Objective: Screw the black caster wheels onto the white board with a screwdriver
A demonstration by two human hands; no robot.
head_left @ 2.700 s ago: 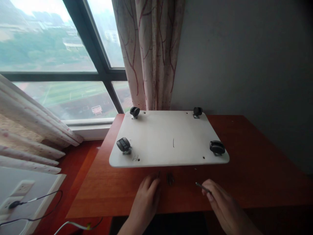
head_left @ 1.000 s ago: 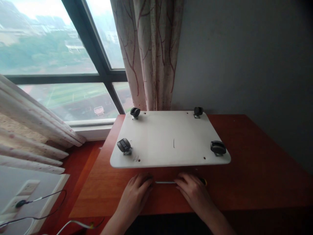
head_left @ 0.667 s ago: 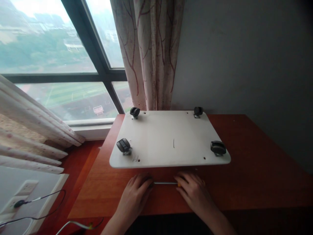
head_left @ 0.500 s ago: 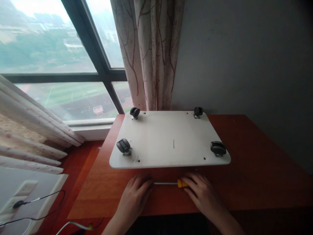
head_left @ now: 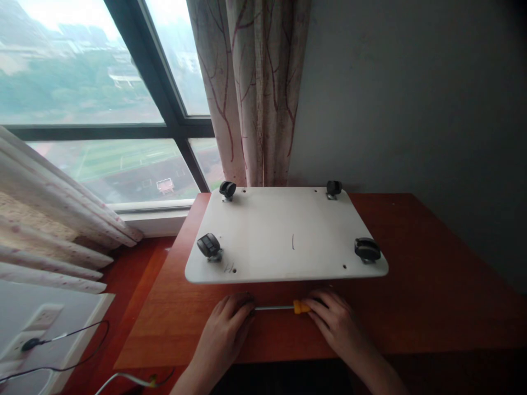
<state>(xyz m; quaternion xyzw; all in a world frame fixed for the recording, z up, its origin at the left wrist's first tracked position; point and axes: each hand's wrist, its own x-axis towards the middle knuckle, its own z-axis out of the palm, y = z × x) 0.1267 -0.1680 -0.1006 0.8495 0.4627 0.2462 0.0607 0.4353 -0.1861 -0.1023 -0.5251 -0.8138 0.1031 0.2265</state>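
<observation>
A screwdriver (head_left: 275, 308) with a yellow handle and a thin metal shaft lies level across the front of the table, between my hands. The fingers of my left hand (head_left: 231, 318) are closed around the tip end of the shaft, hiding it. My right hand (head_left: 332, 314) has its fingers closed on the yellow handle. Just beyond both hands rests a white board (head_left: 267, 230) with rounded corners. Black casters stand on it near the corners: front left (head_left: 209, 245), front right (head_left: 367, 249), back left (head_left: 227, 190) and back right (head_left: 334, 188).
The board sits on a reddish-brown wooden table (head_left: 428, 274), whose front edge is close to my wrists. A patterned curtain (head_left: 263, 99) and a grey wall (head_left: 403, 109) stand behind. To the left are a window (head_left: 82, 82) and a wall socket (head_left: 31, 334) with a cable.
The screwdriver has slid slightly left, so less shaft shows between my hands and more of the yellow handle is visible. My hands and the board are nearly where they were.
</observation>
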